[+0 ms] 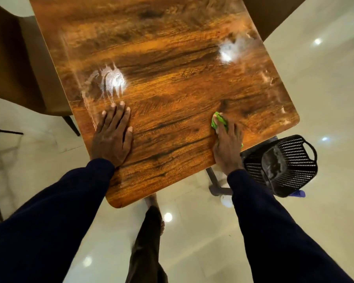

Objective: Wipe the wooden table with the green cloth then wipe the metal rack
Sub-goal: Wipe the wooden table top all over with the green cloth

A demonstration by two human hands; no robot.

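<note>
chair (18, 68): brown upholstered seat at the far left, drawn up to the desk's left edge; one dark leg shows below it on the floor.
left sleeve (49, 211): dark navy, coming in from the lower left and ending at the wrist.
left hand (112, 137): released, palm down and flat on the desk near its front-left part; fingers straight and close together, holding nothing.
streaks (108, 82): pale wet-looking smear marks on the surface just beyond the left fingertips, with a bright glare spot in them.
desk (161, 78): glossy wood-grain top with rounded corners, orange-brown with dark bands, set at a slant in the view; a second hazy glare patch lies toward its far right.
trouser leg (145, 242): dark, below the desk's near corner, between the two arms.
green cloth (219, 121): bright green and bunched, lying on the desk near the front-right edge under the right hand; a lobe sticks out past the fingertips and a sliver shows at the hand's right side.
right hand (228, 148): grasping the green cloth, fingers curled over the bundle and pressing it to the wood.
desk leg (213, 180): grey metal tube visible under the front-right edge.
basket (284, 166): black perforated plastic with a loop handle, on the floor just beside the desk's right corner; contents too blurred to tell.
floor (325, 99): pale polished tiles with round light reflections.
</note>
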